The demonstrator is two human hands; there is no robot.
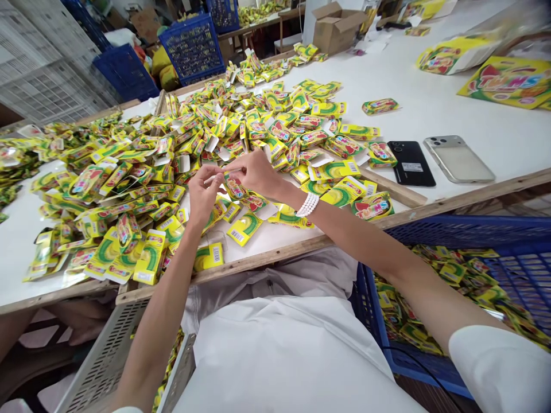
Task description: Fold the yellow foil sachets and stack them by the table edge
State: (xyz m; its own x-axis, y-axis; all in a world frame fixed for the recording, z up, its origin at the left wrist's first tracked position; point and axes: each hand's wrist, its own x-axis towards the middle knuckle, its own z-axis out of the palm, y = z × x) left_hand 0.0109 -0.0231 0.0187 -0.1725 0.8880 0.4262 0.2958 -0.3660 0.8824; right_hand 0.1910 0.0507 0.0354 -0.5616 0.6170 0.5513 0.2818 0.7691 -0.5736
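My left hand and my right hand meet above the white table, both pinching one small yellow-and-green carton between their fingertips. The carton is flat and tilted, with a red picture on its face. A white bead bracelet sits on my right wrist. Under and around the hands lies a wide heap of flat cartons of the same kind, covering the left and middle of the table.
Two phones, a black phone and a silver phone, lie to the right. A blue crate with cartons stands at my right knee, a grey crate at my left. Blue baskets and a cardboard box stand beyond.
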